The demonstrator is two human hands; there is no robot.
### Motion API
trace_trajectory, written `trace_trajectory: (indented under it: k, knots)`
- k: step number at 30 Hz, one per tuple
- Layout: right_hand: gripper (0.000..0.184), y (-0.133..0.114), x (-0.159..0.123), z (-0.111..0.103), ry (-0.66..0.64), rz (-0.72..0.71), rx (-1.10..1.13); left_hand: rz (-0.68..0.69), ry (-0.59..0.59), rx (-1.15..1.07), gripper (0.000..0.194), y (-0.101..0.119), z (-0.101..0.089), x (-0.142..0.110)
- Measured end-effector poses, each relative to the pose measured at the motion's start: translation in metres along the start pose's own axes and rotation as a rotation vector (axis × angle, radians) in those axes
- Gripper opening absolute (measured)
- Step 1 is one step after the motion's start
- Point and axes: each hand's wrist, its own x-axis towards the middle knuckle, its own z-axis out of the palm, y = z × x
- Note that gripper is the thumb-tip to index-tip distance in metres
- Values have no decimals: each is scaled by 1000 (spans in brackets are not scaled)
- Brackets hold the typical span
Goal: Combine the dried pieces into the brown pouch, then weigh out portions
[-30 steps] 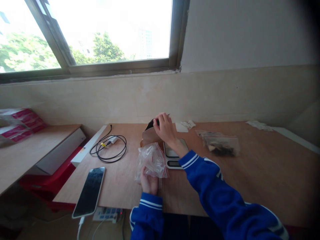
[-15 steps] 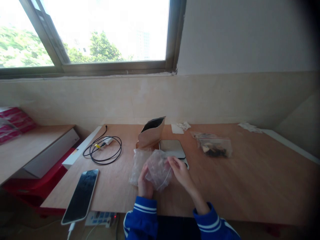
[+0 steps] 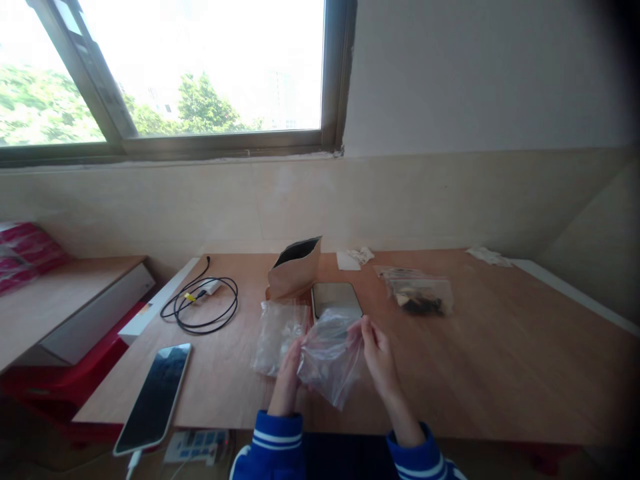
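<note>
A clear plastic bag [image 3: 330,363] is stretched between my two hands above the front of the table. My left hand [image 3: 289,373] grips its left side, with the fingers partly hidden by the film. At the bag's upper right edge, my right hand [image 3: 376,350] pinches the plastic. Another clear bag [image 3: 270,340] lies flat on the table, just left of my left hand. Behind the held bag sits a flat scale [image 3: 337,298] with a pale top, partly covered. An upright brown paper pouch [image 3: 296,272] with a dark inside stands open behind the bags.
Zip bags with dark and pale contents [image 3: 423,300] lie to the right. A coiled black cable [image 3: 200,307] rests at the left, behind a phone [image 3: 156,393] at the table's left front edge. Crumpled tissue [image 3: 360,255] is near the wall. A power strip [image 3: 197,445] sits below the table edge.
My hands have moved apart, and the bunched bag is now spread wider between them. My right hand sits further right along its edge. The view has shifted slightly.
</note>
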Motion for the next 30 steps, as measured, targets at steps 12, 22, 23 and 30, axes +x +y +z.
trace_trajectory:
  k: [12,22,23,30]
  knots:
    - [54,13,-25,-4,-398,59,-22,235,232,156,38,18,-1,-6]
    - [33,34,38,-63,-176,-93,-228,270,424,253,45,34,-30,-5]
    - [33,38,53,-78,-49,-187,-352,264,411,288,46,37,-34,-4]
    - [50,75,116,-147,502,-402,-1036,321,453,856,37,48,-58,17]
